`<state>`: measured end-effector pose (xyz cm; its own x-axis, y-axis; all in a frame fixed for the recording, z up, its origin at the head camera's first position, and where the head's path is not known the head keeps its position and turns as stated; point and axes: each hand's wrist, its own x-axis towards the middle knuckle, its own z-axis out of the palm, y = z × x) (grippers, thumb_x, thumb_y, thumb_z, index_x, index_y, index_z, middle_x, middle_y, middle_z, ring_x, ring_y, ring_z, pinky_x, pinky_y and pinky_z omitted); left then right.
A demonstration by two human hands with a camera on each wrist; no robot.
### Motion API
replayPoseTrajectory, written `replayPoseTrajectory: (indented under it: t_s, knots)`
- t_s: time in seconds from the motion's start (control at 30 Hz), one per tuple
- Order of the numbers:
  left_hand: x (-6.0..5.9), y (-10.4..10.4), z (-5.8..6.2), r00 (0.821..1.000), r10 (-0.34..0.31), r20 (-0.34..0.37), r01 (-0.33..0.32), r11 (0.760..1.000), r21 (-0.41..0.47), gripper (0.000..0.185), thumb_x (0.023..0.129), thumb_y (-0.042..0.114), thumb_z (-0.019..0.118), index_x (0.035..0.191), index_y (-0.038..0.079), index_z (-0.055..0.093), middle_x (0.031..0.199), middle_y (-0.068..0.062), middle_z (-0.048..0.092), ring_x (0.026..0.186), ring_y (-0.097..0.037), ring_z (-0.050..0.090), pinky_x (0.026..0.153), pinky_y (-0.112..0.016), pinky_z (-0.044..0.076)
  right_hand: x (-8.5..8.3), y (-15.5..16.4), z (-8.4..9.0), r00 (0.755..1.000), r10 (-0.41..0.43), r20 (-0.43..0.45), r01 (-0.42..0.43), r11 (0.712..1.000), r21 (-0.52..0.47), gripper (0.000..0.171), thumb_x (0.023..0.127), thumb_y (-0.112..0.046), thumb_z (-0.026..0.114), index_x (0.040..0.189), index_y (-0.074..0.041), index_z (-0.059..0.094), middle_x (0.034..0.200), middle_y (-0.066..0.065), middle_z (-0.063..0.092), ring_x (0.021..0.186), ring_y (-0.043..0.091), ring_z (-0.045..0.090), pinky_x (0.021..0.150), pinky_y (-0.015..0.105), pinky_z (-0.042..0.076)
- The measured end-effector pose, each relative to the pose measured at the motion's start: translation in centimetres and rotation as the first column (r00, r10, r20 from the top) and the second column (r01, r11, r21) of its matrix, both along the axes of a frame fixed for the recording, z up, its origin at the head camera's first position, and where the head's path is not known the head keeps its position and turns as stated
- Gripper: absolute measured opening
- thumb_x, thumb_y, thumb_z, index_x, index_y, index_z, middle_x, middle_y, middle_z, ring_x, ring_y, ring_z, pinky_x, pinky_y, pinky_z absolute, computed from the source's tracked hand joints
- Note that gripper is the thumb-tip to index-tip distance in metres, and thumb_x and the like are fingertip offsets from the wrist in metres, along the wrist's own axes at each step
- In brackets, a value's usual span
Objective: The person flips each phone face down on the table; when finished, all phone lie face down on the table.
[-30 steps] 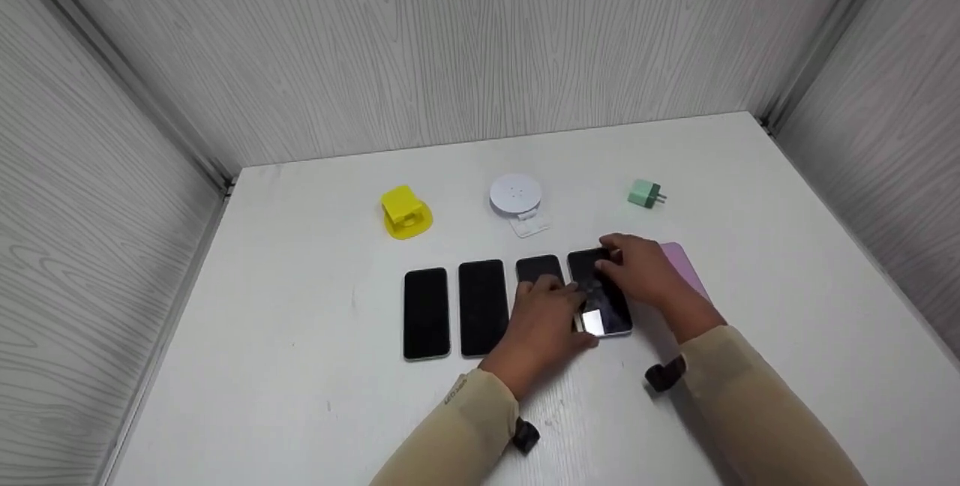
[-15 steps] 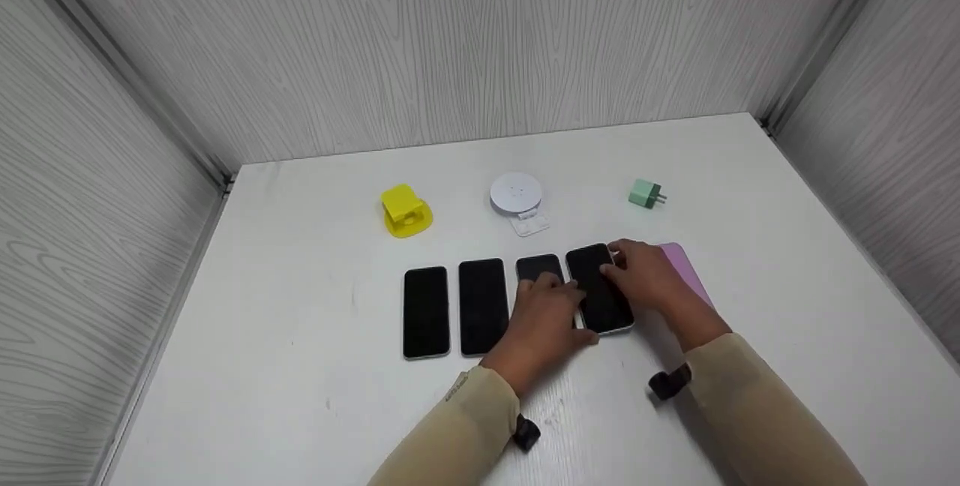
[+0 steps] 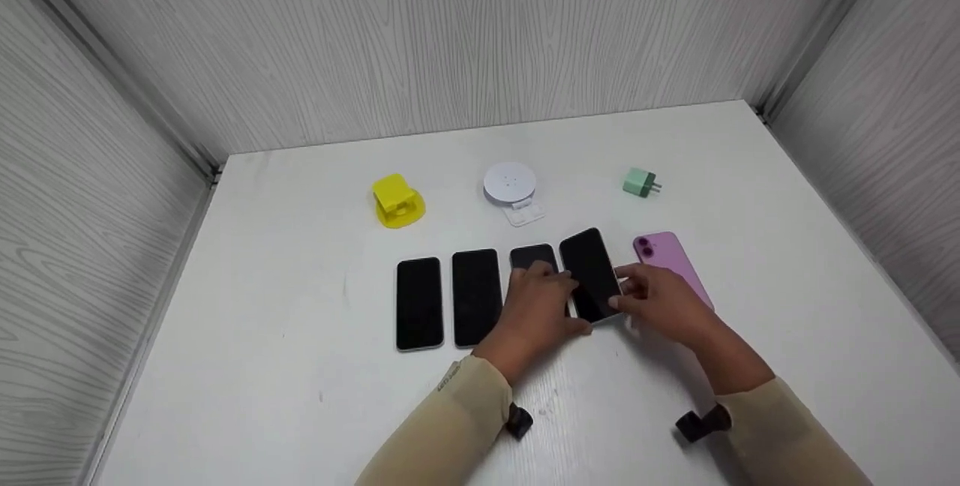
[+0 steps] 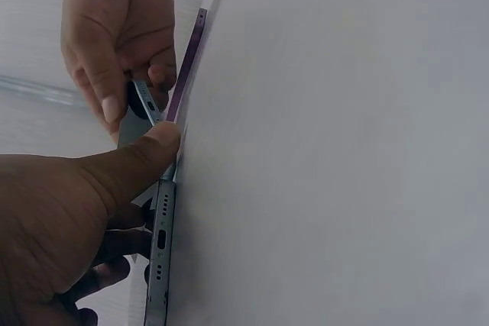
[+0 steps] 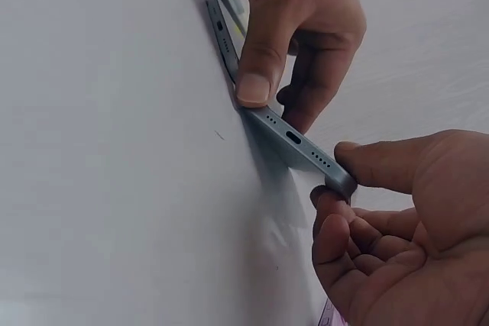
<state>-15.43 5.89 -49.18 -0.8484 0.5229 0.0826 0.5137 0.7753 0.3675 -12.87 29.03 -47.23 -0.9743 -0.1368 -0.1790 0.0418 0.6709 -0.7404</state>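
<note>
1. R hand [image 3: 664, 302] pinches the near right corner of the 4th phone [image 3: 591, 274], thumb on top & fingers curled under; wrist view shows that corner raised off the table [image 3: 300, 366].
2. L hand [image 3: 536, 306] lies over the 3rd phone [image 3: 532, 256], thumb tip pressed to the 4th phone's near left corner. Other L fingers bent over the 3rd phone's screen; can't tell if they clamp it.
3. 4th phone: dark screen up, blue-grey edge w/ port & speaker holes seen in both wrist views. It's skewed, top end leaning left toward the 3rd phone, near end between the two hands.
4. Row on the table, L to R: 1st phone [image 3: 418, 303], 2nd phone [image 3: 476, 296], 3rd, 4th, all screen up. 1st & 2nd lie flat, parallel, just apart.
5. Purple phone [image 3: 670, 265] lies back up, camera lenses at the far end, just right of the 4th phone, partly behind the R hand.
6. Further back, well apart: yellow stand [image 3: 397, 202] on the left, white round stand [image 3: 511, 187] mid, green charger plug [image 3: 641, 183] right.
7. Beige sleeves on both arms; grey wood-grain walls round the table.
</note>
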Motion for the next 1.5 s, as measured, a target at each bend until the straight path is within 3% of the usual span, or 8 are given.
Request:
replayPoseTrajectory:
  t_s: [0.17, 0.27, 0.47, 0.6, 0.8, 0.93, 1.1, 1.5]
  knots:
    - [-0.4, 0.0, 0.2, 1.0, -0.008, 0.011, 0.007, 1.0, 0.016, 0.07, 0.085, 0.057, 0.09, 0.14, 0.016, 0.075, 0.146, -0.001, 0.072, 0.125, -0.019, 0.055, 0.104, -0.037, 0.041, 0.7, 0.4, 0.2, 1.0, -0.004, -0.026, 0.004, 1.0, -0.004, 0.047, 0.102, -0.018, 0.077, 0.144, 0.001, 0.067, 0.106, 0.009, 0.075, 0.093, 0.022, 0.064, 0.08, 0.032, 0.053]
    - [-0.6, 0.1, 0.4, 0.999, -0.005, 0.045, 0.004, 1.0, 0.03, 0.07, 0.089, 0.059, 0.086, 0.142, 0.015, 0.074, 0.133, -0.001, 0.077, 0.126, -0.021, 0.056, 0.106, -0.038, 0.041, 1.1, 0.5, 0.2, 0.999, -0.018, -0.03, 0.018, 1.0, -0.021, 0.047, 0.103, -0.018, 0.077, 0.144, 0.001, 0.067, 0.105, 0.008, 0.075, 0.092, 0.021, 0.064, 0.079, 0.031, 0.053]
    - [-3.1, 1.4, 1.6, 0.989, 0.06, 0.134, -0.061, 0.998, -0.001, 0.087, 0.098, 0.065, 0.072, 0.166, 0.015, 0.048, 0.113, 0.001, 0.081, 0.132, -0.028, 0.062, 0.115, -0.045, 0.041, 1.9, 0.3, -0.3, 0.995, -0.076, -0.066, 0.074, 0.997, -0.033, 0.045, 0.103, -0.016, 0.076, 0.145, -0.002, 0.067, 0.106, 0.008, 0.078, 0.088, 0.019, 0.066, 0.075, 0.027, 0.054]
    - [-5.0, 2.0, 2.3, 0.974, 0.108, 0.198, -0.102, 0.994, -0.042, 0.092, 0.099, 0.069, 0.068, 0.171, 0.02, 0.038, 0.13, -0.006, 0.079, 0.131, -0.033, 0.067, 0.117, -0.05, 0.048, 2.5, -0.2, -0.8, 0.988, -0.118, -0.101, 0.113, 0.992, -0.05, 0.043, 0.103, -0.013, 0.076, 0.144, -0.005, 0.069, 0.109, 0.01, 0.079, 0.094, 0.02, 0.07, 0.077, 0.024, 0.055]
    - [-6.5, 2.1, 3.0, 0.937, 0.14, 0.319, -0.144, 0.99, -0.012, 0.079, 0.102, 0.071, 0.062, 0.168, 0.029, 0.046, 0.16, -0.006, 0.061, 0.149, -0.033, 0.056, 0.123, -0.05, 0.046, 3.1, -1.1, -1.1, 0.975, -0.156, -0.159, 0.143, 0.986, -0.088, 0.04, 0.1, -0.01, 0.078, 0.139, -0.006, 0.073, 0.109, 0.009, 0.079, 0.098, 0.022, 0.072, 0.08, 0.021, 0.056]
    - [-6.9, 2.4, 3.2, 0.924, 0.149, 0.353, -0.166, 0.986, 0.017, 0.074, 0.103, 0.073, 0.057, 0.164, 0.033, 0.051, 0.161, -0.003, 0.06, 0.149, -0.031, 0.055, 0.123, -0.048, 0.046, 3.2, -1.4, -1.0, 0.969, -0.155, -0.193, 0.142, 0.987, -0.079, 0.04, 0.099, -0.007, 0.079, 0.139, -0.005, 0.073, 0.108, 0.008, 0.079, 0.099, 0.021, 0.072, 0.087, 0.027, 0.06]
    - [-7.2, 2.8, 3.7, 0.913, 0.17, 0.37, -0.188, 0.982, 0.013, 0.076, 0.1, 0.076, 0.06, 0.161, 0.031, 0.056, 0.154, -0.005, 0.066, 0.134, -0.029, 0.063, 0.116, -0.048, 0.05, 3.2, -1.7, -0.8, 0.96, -0.127, -0.251, 0.113, 0.991, -0.068, 0.041, 0.098, -0.004, 0.079, 0.139, -0.002, 0.072, 0.106, 0.007, 0.078, 0.099, 0.019, 0.07, 0.094, 0.041, 0.065]
    - [-7.9, 3.4, 4.4, 0.908, 0.173, 0.381, -0.195, 0.981, 0.019, 0.086, 0.094, 0.079, 0.065, 0.159, 0.023, 0.058, 0.152, -0.007, 0.066, 0.135, -0.029, 0.063, 0.115, -0.047, 0.051, 3.4, -1.5, -0.8, 0.937, -0.098, -0.336, 0.081, 0.995, -0.064, 0.045, 0.095, -0.001, 0.079, 0.139, -0.006, 0.073, 0.105, 0.003, 0.075, 0.095, 0.016, 0.069, 0.085, 0.038, 0.066]
